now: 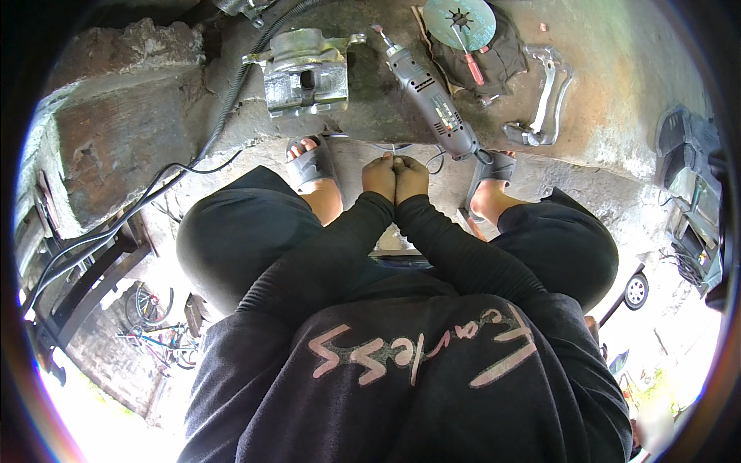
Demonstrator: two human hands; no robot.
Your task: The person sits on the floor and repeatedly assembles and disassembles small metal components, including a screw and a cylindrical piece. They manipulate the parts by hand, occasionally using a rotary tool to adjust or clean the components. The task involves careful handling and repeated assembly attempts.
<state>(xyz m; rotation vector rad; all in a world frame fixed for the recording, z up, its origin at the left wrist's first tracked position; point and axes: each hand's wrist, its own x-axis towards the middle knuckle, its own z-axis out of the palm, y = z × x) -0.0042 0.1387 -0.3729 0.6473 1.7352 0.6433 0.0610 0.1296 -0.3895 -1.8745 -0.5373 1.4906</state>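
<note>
- your left hand (pixel 379 176) and right hand (pixel 411 177) are pressed knuckle to knuckle, both curled closed just below the ledge edge, between your two sandalled feet.
- they seem to pinch a thin wire (pixel 395 148) or something equally small; the fingers hide it, so you cannot tell exactly what is held.
- the rotary tool (pixel 432 104) lies untouched on the concrete ledge (pixel 370 116), just above your hands, tip pointing up-left, its cord trailing down toward your right foot.
- the brake caliper (pixel 306 71) sits upright to the left of the tool, well clear of both hands.
- the caliper bracket (pixel 545 96) lies off to the right, beside a dark cloth (pixel 494 58) carrying a green disc (pixel 459 21) and a red-handled screwdriver (pixel 469 63).
- judging by this layout, the parts are already apart and laid out; the small fiddly work in your fingers is in progress, and nothing shows the caliper being worked on yet.
</note>
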